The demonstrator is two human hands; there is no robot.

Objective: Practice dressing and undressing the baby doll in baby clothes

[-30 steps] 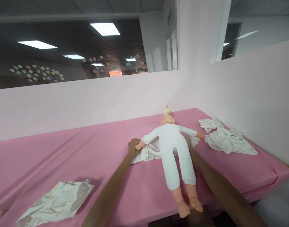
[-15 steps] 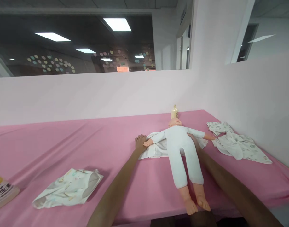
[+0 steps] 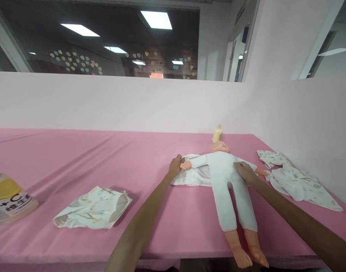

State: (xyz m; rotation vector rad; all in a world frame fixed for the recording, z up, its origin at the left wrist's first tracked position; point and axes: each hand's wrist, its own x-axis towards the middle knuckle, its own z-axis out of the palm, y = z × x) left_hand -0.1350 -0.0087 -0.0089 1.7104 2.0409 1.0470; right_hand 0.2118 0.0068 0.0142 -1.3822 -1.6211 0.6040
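In the head view, we have the doll lying on the pink-covered table, in a white suit, with its arms spread and its feet at the near edge. The white cloth lies partly beneath its upper body and one arm. Our left hand is at the cloth's left edge, right by the doll's hand; its fingers are curled there, but we cannot tell whether they pinch the cloth. Our right hand touches the side of the doll's torso, fingers bent against the suit; we cannot tell whether they grip it.

A pale yellow bottle stands just beyond the doll's head. To the right, near the wall, we see rumpled printed clothes. To the left lie a printed cloth piece and, farther left, a container with a yellow label, partly cut off by the view's edge.
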